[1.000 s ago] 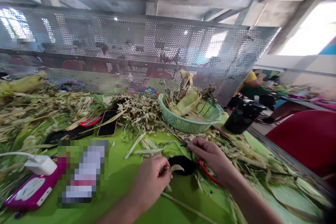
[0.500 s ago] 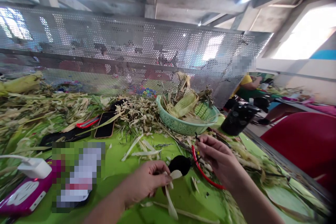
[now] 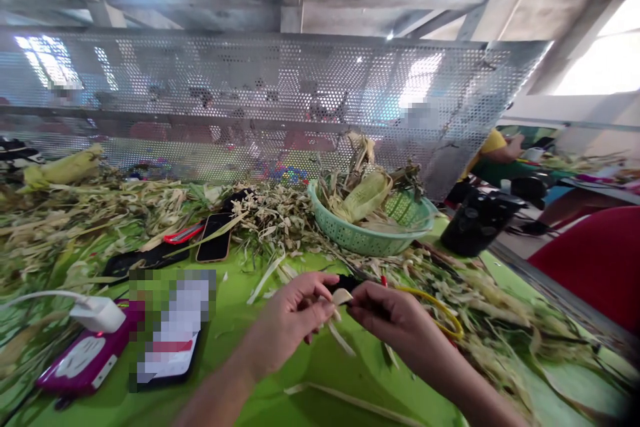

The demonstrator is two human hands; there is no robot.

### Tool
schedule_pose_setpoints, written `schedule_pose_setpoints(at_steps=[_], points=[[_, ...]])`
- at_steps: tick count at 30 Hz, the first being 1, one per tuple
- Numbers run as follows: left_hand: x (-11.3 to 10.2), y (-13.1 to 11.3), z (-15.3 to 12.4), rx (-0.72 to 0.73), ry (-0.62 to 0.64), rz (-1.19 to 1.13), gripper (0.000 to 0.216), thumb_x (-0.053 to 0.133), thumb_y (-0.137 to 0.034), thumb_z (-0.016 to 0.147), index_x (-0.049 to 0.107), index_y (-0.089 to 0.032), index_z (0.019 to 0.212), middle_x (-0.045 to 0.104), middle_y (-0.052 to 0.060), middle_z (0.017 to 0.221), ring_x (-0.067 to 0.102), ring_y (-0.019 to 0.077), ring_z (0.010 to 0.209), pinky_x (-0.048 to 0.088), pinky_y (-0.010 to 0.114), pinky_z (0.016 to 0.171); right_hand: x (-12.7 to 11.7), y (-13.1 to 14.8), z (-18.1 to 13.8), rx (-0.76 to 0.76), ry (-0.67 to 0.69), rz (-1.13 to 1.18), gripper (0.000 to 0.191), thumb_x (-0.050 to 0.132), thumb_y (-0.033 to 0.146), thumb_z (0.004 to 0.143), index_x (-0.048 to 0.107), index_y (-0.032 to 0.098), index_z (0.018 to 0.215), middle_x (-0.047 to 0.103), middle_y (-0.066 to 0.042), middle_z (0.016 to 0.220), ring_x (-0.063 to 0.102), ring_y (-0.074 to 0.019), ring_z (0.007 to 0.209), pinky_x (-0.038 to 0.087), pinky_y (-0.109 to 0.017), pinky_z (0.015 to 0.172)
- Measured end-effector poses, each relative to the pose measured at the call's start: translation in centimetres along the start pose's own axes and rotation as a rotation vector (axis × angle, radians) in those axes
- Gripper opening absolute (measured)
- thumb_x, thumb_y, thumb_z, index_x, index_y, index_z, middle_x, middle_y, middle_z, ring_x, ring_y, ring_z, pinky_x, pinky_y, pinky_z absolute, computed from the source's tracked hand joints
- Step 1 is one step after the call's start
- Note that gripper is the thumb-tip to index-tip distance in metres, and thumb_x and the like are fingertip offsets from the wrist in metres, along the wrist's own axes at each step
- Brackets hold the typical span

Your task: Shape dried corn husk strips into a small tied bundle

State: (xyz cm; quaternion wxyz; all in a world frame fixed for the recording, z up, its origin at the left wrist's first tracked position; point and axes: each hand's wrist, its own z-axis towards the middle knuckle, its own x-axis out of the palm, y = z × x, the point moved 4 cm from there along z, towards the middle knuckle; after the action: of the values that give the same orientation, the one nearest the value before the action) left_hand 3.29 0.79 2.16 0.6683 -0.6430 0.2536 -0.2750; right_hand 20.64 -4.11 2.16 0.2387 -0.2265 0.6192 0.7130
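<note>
Right hand [image 3: 387, 317] has closed in on left hand [image 3: 293, 320]; both now pinch the husk strip [image 3: 342, 296] above the surface [image 3: 230, 320].

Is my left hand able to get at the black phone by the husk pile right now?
Probably, once it lets go: the left hand pinches a pale husk strip with the right hand. The phone lies ahead to its left, bare green table between, only a thin leaf across it.
</note>
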Motion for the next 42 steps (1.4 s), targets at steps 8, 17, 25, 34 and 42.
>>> schedule_pose_setpoints(at_steps=[8, 17, 25, 34, 42], points=[[0.2, 0.6, 0.2, 0.028, -0.069, 0.133, 0.030, 0.057, -0.045, 0.084, 0.066, -0.017, 0.083, 0.057, 0.000, 0.072, 0.046, 0.0112, 0.063, 0.035, 0.021, 0.055, 0.3, 0.5, 0.0, -0.034, -0.011, -0.072, 0.019, 0.058, 0.036, 0.085, 0.063, 0.020, 0.078, 0.055, 0.002, 0.063, 0.046, -0.0135, 0.058, 0.035, -0.022, 0.052], [-3.0, 0.2, 0.4, 0.046, -0.263, -0.287, 0.021, 0.064, -0.035, 0.080, 0.059, -0.015, 0.077, 0.068, 0.004, 0.086, 0.039, 0.0043, 0.049, 0.033, 0.019, 0.048, -1.6, -1.0, 0.5, 0.016, -0.073, -0.066, 0.026, 0.061, 0.045, 0.082, 0.071, 0.021, 0.083, 0.066, -0.002, 0.068, 0.055, -0.0171, 0.061, 0.041, -0.025, 0.055], [-4.4, 0.1, 0.3, 0.070, -0.335, -0.352, 0.020, 0.065, -0.033, 0.078, 0.059, -0.015, 0.075, 0.069, 0.004, 0.083, 0.040, 0.0035, 0.047, 0.031, 0.020, 0.048, -5.6, -4.9, 0.8, 0.114, -0.240, -0.094, 0.039, 0.060, 0.056, 0.080, 0.076, 0.022, 0.088, 0.075, -0.009, 0.091, 0.066, -0.0334, 0.086, 0.050, -0.039, 0.076], [-3.2, 0.6, 0.7, 0.001, -0.222, -0.371, 0.021, 0.067, -0.032, 0.075, 0.056, -0.014, 0.073, 0.065, 0.002, 0.074, 0.037, 0.0036, 0.046, 0.028, 0.018, 0.044, -3.1, 4.1, 0.7, -0.148, -0.337, -0.080, 0.031, 0.059, 0.040, 0.085, 0.064, 0.030, 0.113, 0.063, -0.008, 0.122, 0.054, -0.0309, 0.115, 0.039, -0.046, 0.100], [-3.5, 0.8, 0.6, 0.014, -0.206, -0.375, 0.019, 0.066, -0.031, 0.075, 0.057, -0.014, 0.074, 0.056, -0.002, 0.066, 0.039, 0.0045, 0.048, 0.029, 0.017, 0.046, 2.7, 4.4, 3.6, 0.130, 0.040, 0.422, 0.033, 0.066, 0.050, 0.077, 0.064, 0.017, 0.082, 0.057, 0.003, 0.062, 0.049, -0.0103, 0.052, 0.040, -0.022, 0.051]])
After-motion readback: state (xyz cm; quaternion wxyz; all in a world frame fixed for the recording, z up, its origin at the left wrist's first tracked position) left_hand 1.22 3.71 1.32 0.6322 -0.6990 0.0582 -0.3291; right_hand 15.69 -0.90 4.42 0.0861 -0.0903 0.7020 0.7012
